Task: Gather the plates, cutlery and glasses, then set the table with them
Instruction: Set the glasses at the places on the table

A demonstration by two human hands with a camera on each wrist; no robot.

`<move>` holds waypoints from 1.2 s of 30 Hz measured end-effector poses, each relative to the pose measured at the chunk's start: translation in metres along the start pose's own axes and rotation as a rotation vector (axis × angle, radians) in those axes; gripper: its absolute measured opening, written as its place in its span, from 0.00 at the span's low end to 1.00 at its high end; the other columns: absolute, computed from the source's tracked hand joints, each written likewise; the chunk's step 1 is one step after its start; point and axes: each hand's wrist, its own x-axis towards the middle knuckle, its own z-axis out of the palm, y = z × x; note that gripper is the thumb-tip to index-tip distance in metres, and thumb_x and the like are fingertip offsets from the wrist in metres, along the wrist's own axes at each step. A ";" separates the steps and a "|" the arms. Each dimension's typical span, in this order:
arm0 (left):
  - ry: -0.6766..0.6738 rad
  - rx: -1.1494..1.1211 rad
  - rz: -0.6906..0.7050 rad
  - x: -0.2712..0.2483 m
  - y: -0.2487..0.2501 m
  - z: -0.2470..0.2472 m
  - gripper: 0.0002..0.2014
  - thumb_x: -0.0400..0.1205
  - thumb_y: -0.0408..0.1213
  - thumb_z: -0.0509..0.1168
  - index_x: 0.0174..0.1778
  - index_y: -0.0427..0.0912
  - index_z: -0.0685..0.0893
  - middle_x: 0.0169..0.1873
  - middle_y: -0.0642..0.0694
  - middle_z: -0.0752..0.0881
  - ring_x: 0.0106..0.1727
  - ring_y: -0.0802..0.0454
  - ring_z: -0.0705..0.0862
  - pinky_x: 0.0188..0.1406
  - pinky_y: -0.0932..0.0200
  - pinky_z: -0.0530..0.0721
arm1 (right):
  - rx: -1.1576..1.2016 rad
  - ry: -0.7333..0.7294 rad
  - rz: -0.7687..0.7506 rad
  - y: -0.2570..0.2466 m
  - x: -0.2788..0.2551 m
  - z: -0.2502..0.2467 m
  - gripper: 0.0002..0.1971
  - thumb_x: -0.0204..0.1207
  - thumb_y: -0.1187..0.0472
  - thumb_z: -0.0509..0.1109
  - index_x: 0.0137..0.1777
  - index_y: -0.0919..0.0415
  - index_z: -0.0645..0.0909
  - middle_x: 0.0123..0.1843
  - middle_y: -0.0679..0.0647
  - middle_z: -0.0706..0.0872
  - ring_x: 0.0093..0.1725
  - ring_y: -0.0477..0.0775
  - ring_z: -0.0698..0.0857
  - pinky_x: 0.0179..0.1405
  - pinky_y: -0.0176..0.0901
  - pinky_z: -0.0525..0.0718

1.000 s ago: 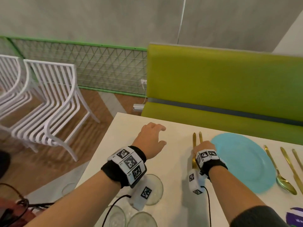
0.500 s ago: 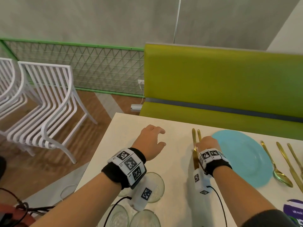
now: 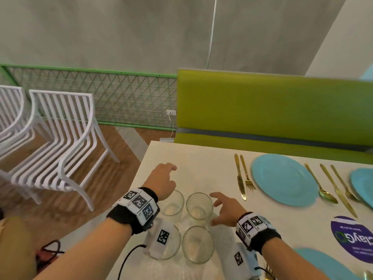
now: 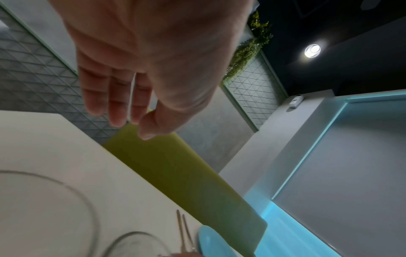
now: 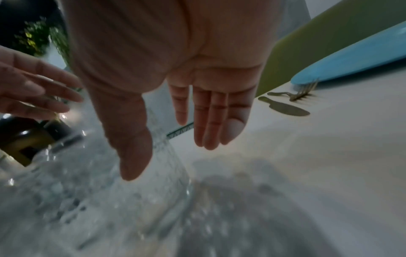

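Note:
Several clear glasses stand in a cluster on the white table (image 3: 201, 158). My left hand (image 3: 171, 174) hovers open just beyond the rear left glass (image 3: 173, 203), fingers loosely bent and holding nothing; the left wrist view shows my left hand (image 4: 131, 120) empty above a glass rim (image 4: 54, 191). My right hand (image 3: 214, 209) is open with fingers spread beside the rear right glass (image 3: 199, 206), not gripping it. In the right wrist view my right hand (image 5: 171, 147) hangs over a blurred glass (image 5: 131, 182). A gold knife (image 3: 240, 178) and fork (image 3: 247, 174) lie left of a blue plate (image 3: 284, 178).
A gold spoon (image 3: 321, 184), knife (image 3: 339, 190) and fork (image 3: 345, 184) lie right of that plate, then a second blue plate (image 3: 363, 186). A third blue plate (image 3: 323, 265) and a purple sticker (image 3: 353, 237) are near me. A green bench (image 3: 272, 110) backs the table; white chairs (image 3: 60, 148) stand left.
My right hand has let go of the gold knife and fork beside the plate and drawn back left to the glasses. The left hand has barely moved.

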 end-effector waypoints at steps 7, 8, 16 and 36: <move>-0.163 0.067 -0.246 -0.017 -0.072 0.002 0.39 0.74 0.38 0.74 0.78 0.43 0.62 0.73 0.42 0.73 0.71 0.45 0.75 0.65 0.57 0.74 | 0.105 0.028 -0.087 0.004 -0.001 0.025 0.49 0.60 0.59 0.82 0.79 0.46 0.59 0.71 0.53 0.77 0.56 0.48 0.75 0.57 0.40 0.78; -0.184 0.059 -0.266 -0.017 -0.079 0.006 0.42 0.71 0.40 0.76 0.78 0.43 0.61 0.73 0.43 0.73 0.70 0.45 0.76 0.65 0.57 0.75 | 0.142 0.041 -0.098 0.005 0.001 0.028 0.49 0.59 0.58 0.83 0.78 0.45 0.59 0.70 0.53 0.77 0.57 0.49 0.76 0.58 0.40 0.78; -0.221 -0.112 -0.142 0.002 -0.105 0.044 0.50 0.62 0.41 0.82 0.78 0.54 0.63 0.67 0.49 0.76 0.60 0.51 0.77 0.62 0.61 0.74 | 0.254 0.068 -0.187 0.014 0.025 0.039 0.47 0.56 0.59 0.85 0.70 0.37 0.62 0.64 0.47 0.79 0.62 0.48 0.77 0.59 0.35 0.75; -0.270 -0.208 0.066 0.032 -0.105 0.070 0.42 0.61 0.34 0.82 0.69 0.52 0.69 0.57 0.57 0.79 0.61 0.57 0.78 0.59 0.68 0.71 | 0.211 0.059 -0.243 0.011 0.041 0.038 0.45 0.51 0.61 0.86 0.70 0.49 0.70 0.64 0.50 0.82 0.64 0.51 0.80 0.66 0.46 0.79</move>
